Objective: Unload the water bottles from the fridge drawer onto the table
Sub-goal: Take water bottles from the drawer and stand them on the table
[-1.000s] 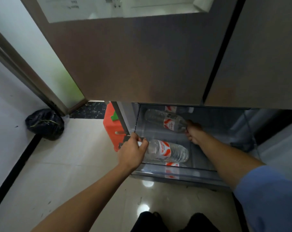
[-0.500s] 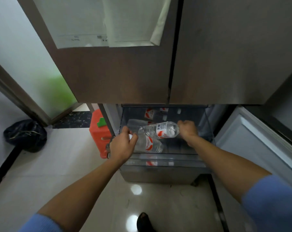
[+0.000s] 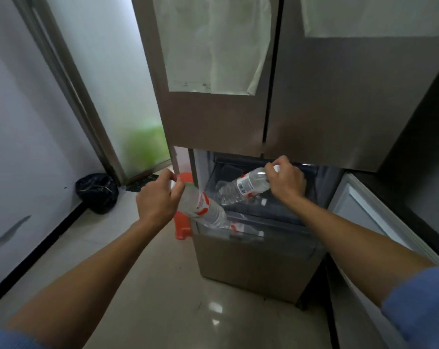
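The fridge drawer [image 3: 253,263] stands pulled out below the closed fridge doors. My left hand [image 3: 158,200] grips the neck of a clear water bottle with a red and white label [image 3: 204,207]; it slants down over the drawer's left front corner. My right hand [image 3: 285,182] grips the cap end of a second water bottle [image 3: 243,188], held tilted above the drawer's inside. Another bottle [image 3: 241,229] lies in the drawer behind its clear front wall. No table is in view.
An orange-red container [image 3: 181,222] stands on the floor beside the drawer's left side. A black rubbish bag [image 3: 96,192] sits in the corner by the frosted glass door [image 3: 107,79]. A white open door panel [image 3: 364,210] is at the right. Glossy tiled floor lies below.
Both hands have lifted their bottles up out of the drawer. My view has risen and drawn back, showing more of the fridge doors and floor.
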Available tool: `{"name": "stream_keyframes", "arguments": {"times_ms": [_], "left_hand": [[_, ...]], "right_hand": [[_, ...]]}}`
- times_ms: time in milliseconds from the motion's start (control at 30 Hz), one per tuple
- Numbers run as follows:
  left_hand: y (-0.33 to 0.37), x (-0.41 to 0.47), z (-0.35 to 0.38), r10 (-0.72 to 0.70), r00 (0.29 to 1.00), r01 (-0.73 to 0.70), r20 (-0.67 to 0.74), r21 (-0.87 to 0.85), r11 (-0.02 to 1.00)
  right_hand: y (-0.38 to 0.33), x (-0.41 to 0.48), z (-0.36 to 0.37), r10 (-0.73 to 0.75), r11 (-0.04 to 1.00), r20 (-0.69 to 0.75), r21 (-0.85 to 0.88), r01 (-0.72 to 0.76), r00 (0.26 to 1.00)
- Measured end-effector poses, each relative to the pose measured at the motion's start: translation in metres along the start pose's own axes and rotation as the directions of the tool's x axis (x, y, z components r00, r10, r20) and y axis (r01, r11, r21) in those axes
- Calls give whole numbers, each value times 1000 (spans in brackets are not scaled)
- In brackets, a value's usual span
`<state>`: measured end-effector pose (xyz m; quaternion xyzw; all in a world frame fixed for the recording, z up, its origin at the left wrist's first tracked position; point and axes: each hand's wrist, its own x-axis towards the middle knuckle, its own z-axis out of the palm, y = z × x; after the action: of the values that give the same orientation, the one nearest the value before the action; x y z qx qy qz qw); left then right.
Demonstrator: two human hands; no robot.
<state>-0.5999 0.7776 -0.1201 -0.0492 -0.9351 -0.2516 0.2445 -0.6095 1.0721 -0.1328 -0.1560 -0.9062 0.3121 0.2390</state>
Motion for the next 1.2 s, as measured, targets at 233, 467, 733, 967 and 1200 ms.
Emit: {"name": "stream_keyframes", "arguments": {"times_ms": [233,467,733,967,1200], "left_hand": [[-88,-71,-72,-59,992,29,112,255,967],[-225,-158,-179,-250,968,221,30,378,899],[-380,-263,-338,-432,899,398,-64,529,750],[-474,-356,-449,-629,751,617,-202,554,559],[-557,-438,-523,-737,577,776,-352,519,360]], "right_hand": [[-98,-73,52,-387,910,227,-63,410,894],[-228,-191,146,-662,669,452,-3,743,598],[-395,-352,254,-757,558,513,186,809,404],[-534,-479,318,-861,389,475,382,838,184],[-647,-604,392,-899,168,425,557,813,-106]]}}
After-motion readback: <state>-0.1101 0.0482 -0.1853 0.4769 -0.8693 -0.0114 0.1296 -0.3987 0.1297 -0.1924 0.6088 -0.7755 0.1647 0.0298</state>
